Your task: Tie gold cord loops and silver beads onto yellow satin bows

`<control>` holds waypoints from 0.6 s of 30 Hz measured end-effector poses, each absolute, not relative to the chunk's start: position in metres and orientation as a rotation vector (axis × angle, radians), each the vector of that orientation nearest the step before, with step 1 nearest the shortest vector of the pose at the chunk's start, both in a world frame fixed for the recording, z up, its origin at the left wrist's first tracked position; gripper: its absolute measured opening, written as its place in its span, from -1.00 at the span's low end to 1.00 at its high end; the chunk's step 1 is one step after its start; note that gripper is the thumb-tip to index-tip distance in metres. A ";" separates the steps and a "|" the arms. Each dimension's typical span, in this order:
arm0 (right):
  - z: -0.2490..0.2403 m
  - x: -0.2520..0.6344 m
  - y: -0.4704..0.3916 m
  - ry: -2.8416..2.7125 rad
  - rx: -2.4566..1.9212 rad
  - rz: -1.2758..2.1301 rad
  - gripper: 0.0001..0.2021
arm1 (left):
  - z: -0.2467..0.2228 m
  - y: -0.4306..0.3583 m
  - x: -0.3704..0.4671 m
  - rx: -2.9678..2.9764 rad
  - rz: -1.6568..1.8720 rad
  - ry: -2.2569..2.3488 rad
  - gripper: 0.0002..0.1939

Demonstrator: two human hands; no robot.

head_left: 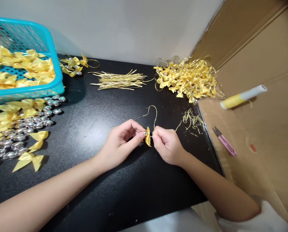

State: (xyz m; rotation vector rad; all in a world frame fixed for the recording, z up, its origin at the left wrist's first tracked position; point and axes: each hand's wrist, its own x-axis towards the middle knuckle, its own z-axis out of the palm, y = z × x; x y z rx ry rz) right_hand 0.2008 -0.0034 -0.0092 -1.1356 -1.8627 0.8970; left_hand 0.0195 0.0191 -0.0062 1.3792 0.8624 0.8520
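Between my hands, above the black table, is a small yellow ribbon bow (148, 138). My left hand (124, 138) pinches it from the left; a bit of something shiny shows at the fingertips, too small to make out. My right hand (166, 143) is closed on a thin gold cord (155, 117) close to the bow's right side. From there the cord loops up and away over the table, and another end sticks out past the right hand. The cord's exact path through or around the bow is hidden by my fingers.
A turquoise basket (59, 80) of yellow bows stands at left, with silver beads (39, 125) and loose bows (29, 160) before it. Gold cords (121, 80) lie at the back, finished-looking bows (187, 79) and cord scraps (193, 120) at right. Pink snips (224, 141) lie on cardboard.
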 end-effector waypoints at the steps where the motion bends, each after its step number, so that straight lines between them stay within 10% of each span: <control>1: -0.009 0.201 -0.003 -1.872 -1.128 0.883 -0.75 | -0.006 0.018 0.020 1.376 0.866 0.877 -0.87; 18: -0.017 0.205 -0.006 -1.807 -0.962 0.905 -0.81 | -0.007 0.017 0.021 1.074 0.738 0.701 -0.75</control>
